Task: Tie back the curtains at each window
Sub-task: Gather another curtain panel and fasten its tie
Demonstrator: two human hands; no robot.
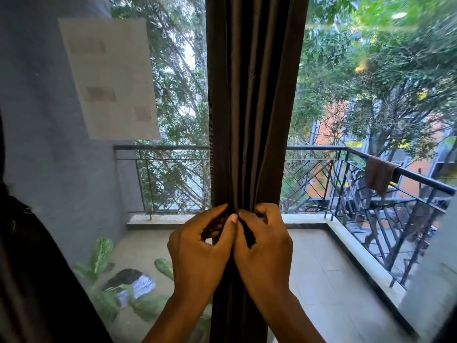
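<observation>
A dark brown curtain hangs gathered into a narrow bunch down the middle of the window. My left hand and my right hand meet in front of it at waist height, knuckles touching. Both pinch a dark tie-back strap drawn round the bunch; a short end of it shows between my right thumb and fingers. The far side of the strap is hidden behind the fabric.
Another dark curtain hangs at the far left edge. Behind the glass lies a balcony with a black metal railing, a brown cloth draped over it, and a potted plant on the floor at lower left.
</observation>
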